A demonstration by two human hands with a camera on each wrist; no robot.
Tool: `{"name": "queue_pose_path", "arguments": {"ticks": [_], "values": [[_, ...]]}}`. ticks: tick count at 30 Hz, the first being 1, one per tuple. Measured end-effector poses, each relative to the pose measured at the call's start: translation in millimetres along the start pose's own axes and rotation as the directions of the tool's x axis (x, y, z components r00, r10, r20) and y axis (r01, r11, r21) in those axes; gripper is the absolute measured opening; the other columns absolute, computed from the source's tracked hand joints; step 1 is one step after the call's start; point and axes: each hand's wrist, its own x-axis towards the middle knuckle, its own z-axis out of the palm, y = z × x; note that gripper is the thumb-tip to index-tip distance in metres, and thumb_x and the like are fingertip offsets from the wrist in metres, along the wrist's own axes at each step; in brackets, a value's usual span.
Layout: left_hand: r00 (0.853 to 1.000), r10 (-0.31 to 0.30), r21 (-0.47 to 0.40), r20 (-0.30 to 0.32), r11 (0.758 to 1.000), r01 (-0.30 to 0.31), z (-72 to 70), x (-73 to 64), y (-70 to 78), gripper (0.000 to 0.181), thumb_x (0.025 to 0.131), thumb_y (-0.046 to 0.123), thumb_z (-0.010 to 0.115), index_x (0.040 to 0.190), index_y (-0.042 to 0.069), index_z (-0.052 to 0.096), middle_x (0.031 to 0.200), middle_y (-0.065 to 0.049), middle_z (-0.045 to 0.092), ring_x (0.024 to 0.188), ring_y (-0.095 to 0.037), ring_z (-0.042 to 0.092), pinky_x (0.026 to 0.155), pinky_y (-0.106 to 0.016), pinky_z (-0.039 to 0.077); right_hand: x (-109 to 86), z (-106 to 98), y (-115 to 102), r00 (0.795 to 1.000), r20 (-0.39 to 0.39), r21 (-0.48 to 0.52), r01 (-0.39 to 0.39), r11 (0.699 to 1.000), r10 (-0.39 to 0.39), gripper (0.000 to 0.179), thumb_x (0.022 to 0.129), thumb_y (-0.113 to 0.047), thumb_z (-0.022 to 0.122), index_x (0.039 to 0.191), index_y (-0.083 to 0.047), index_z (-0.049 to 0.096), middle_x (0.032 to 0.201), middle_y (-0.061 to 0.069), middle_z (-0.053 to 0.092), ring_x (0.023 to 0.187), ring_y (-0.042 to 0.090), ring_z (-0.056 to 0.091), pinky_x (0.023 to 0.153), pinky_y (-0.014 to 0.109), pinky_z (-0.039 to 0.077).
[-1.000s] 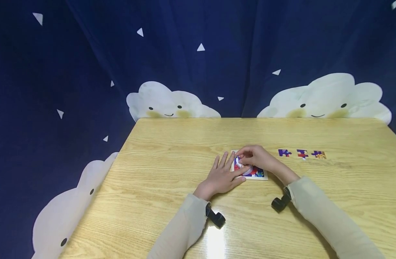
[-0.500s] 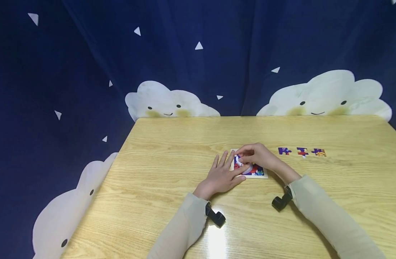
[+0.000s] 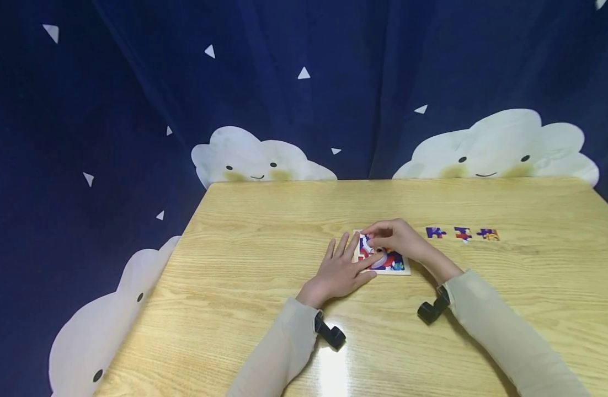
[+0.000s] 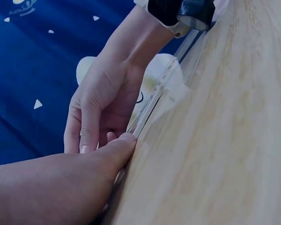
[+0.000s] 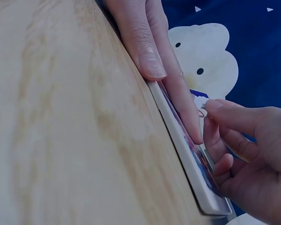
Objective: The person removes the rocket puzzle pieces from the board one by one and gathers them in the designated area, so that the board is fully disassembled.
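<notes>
A small jigsaw puzzle board (image 3: 406,272) with a white border lies flat near the middle of the table, its picture mostly red, purple and white. My left hand (image 3: 336,273) rests over the board's left side with fingers spread and straight, the index finger reaching across the picture. At the far left part of the board, my right hand (image 3: 398,241) pinches a white and purple puzzle piece (image 5: 200,99) between thumb and fingers. In the right wrist view that piece stands tilted above the board, just beyond the left index finger. The fingers cover part of the picture.
Three loose puzzle pieces lie in a row to the right of the board: a purple one (image 3: 435,232), a purple and red one (image 3: 462,234) and a purple and orange one (image 3: 489,235). A dark blue cloud-patterned curtain (image 3: 284,99) hangs behind the wooden table (image 3: 244,237).
Both hands stay at the board, with only a slight shift of the right hand's fingers. The three loose pieces have not moved on the table.
</notes>
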Motion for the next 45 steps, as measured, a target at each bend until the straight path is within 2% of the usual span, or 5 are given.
{"name": "queue_pose_path", "arguments": {"ticks": [10, 20, 30, 39, 45], "values": [[1.000, 0.006, -0.028, -0.012, 1.000, -0.007, 2.8, 0.4, 0.8, 0.049, 0.102, 0.059, 0.023, 0.150, 0.054, 0.015, 0.166, -0.007, -0.008, 0.154, -0.031, -0.009, 0.124, -0.055, 0.001, -5.1, -5.4, 6.7, 0.997, -0.017, 0.015, -0.072, 0.997, 0.072, 0.037, 0.090, -0.031, 0.071, 0.122, -0.013, 0.070, 0.110, 0.009, 0.072, 0.096, 0.011, 0.062, 0.085, 0.020, 0.050], [1.000, 0.005, -0.054, -0.028, 0.999, -0.006, 5.5, 0.1, 0.9, 0.048, 0.102, 0.059, 0.024, 0.149, 0.055, 0.016, 0.167, -0.008, -0.007, 0.154, -0.031, -0.009, 0.124, -0.055, 0.001, -17.9, -15.8, 13.3, 0.993, -0.059, 0.060, -0.101, 0.993, 0.105, 0.043, 0.088, -0.038, 0.071, 0.125, -0.016, 0.068, 0.130, 0.009, 0.066, 0.124, 0.026, 0.057, 0.110, 0.054, 0.040], [0.999, 0.001, -0.042, -0.032, 0.999, -0.002, 4.4, -0.4, -0.5, 0.048, 0.102, 0.059, 0.024, 0.149, 0.056, 0.015, 0.167, -0.008, -0.007, 0.154, -0.031, -0.009, 0.124, -0.054, 0.000, -32.2, -28.3, 17.0, 0.988, -0.089, 0.032, -0.126, 0.992, 0.128, 0.045, 0.088, -0.043, 0.070, 0.125, -0.019, 0.068, 0.131, 0.006, 0.066, 0.107, -0.009, 0.056, 0.091, 0.015, 0.045], [0.999, -0.001, -0.047, -0.044, 0.999, -0.001, 2.7, -2.2, -1.1, 0.048, 0.102, 0.059, 0.025, 0.150, 0.054, 0.018, 0.167, -0.008, -0.004, 0.155, -0.032, -0.006, 0.125, -0.054, 0.002, -49.5, -38.2, 26.6, 0.984, -0.121, -0.005, -0.131, 0.991, 0.130, 0.045, 0.088, -0.043, 0.071, 0.125, -0.019, 0.068, 0.130, 0.007, 0.067, 0.104, -0.011, 0.057, 0.082, 0.017, 0.050], [0.999, 0.002, -0.053, -0.048, 0.999, -0.005, 3.0, -1.6, -0.9, 0.049, 0.102, 0.058, 0.026, 0.150, 0.054, 0.019, 0.167, -0.008, -0.005, 0.155, -0.031, -0.006, 0.125, -0.054, 0.002, -61.6, -46.3, 31.2, 0.980, -0.122, -0.051, -0.163, 0.985, 0.156, 0.046, 0.088, -0.048, 0.069, 0.126, -0.022, 0.068, 0.135, 0.005, 0.064, 0.106, -0.017, 0.052, 0.090, 0.015, 0.045]]}}
